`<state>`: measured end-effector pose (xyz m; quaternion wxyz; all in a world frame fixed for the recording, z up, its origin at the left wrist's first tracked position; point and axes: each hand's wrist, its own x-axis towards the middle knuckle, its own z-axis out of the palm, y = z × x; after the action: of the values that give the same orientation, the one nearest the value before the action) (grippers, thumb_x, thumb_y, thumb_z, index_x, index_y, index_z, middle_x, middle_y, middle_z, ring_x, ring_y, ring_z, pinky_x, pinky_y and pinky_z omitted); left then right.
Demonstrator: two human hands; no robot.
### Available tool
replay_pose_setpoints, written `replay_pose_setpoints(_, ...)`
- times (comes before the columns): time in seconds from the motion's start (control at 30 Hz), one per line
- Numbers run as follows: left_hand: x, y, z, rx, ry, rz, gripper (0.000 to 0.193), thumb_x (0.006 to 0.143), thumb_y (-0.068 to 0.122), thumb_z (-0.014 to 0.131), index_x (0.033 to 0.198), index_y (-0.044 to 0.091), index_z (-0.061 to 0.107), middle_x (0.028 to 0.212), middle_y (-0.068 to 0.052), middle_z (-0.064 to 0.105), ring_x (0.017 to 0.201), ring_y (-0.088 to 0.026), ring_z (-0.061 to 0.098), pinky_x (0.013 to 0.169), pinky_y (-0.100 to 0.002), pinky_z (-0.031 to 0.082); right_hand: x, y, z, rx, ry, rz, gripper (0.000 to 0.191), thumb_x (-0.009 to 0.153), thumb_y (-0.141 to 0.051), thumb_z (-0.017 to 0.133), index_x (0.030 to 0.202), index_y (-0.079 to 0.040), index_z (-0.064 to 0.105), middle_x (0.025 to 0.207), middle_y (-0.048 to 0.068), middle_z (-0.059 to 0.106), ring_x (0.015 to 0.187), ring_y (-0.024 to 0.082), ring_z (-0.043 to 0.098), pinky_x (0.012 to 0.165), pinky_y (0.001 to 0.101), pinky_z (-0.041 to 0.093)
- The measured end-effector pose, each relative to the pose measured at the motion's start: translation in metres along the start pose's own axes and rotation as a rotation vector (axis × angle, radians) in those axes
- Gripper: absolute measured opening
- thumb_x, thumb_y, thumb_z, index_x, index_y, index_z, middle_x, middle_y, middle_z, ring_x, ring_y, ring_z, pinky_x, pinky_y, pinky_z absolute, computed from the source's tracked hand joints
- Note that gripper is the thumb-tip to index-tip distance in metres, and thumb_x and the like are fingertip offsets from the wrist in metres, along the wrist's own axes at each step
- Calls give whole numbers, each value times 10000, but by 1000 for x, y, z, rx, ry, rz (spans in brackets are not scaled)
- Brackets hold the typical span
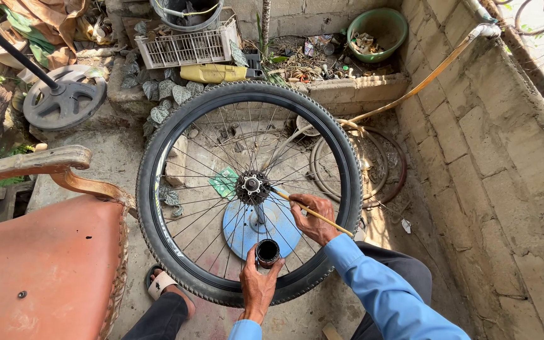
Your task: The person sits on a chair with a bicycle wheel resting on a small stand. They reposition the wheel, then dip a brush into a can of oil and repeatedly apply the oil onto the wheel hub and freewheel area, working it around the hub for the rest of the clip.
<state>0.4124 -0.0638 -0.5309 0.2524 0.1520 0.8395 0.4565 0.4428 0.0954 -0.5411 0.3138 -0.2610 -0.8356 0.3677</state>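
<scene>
We have a bicycle wheel (177, 208) lying flat on a round blue stand (247, 230), its hub (252, 185) near the middle of the view and its knobby tyre running round close in front of us. Our right hand (313, 217) is closed round a thin yellow stick (322, 218), perhaps a brush handle, held like a pen; its far end reaches in between the spokes to just beside the hub. We judge the stick light and stiff, easy to steer from a grip near its middle, though the thin wire spokes leave little room and would catch it if it swings. Our left hand (258, 283) is wrapped round a small dark can (267, 253), open end up, held just inside the near rim. The can looks light but likely greasy and slippery, so a full wrap of the fingers round its side suits it. The right forearm in a blue sleeve (379, 283) comes in from the lower right, wrist bent inward; the left arm rises straight from below. The hands are apart, each clamped on its own thing. A rust-coloured chair (39, 264) stands to the left, a block wall (492, 157) to the right.
</scene>
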Motion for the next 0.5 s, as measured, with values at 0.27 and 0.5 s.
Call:
replay_pose_setpoints(0.27, -3, 5, -1, 3, 5, 34, 679, 759, 289, 862, 1336, 74, 576, 1159, -124, 743, 1100, -274, 728, 1005, -426, 571, 1, 0, -4, -57, -48, 24, 208, 866, -172, 712, 1002, -48, 810, 852, 130, 800, 694, 232, 770, 655, 345, 625)
replay_pose_setpoints(0.5, -3, 0, -1, 0, 13, 44, 689, 756, 302, 858, 1337, 65, 574, 1174, -141, 736, 1105, -289, 728, 995, -423, 575, -13, 8, -14, -3, -28, 43, 210, 862, -168, 709, 1000, -37, 798, 841, 130, 795, 695, 212, 780, 631, 326, 637)
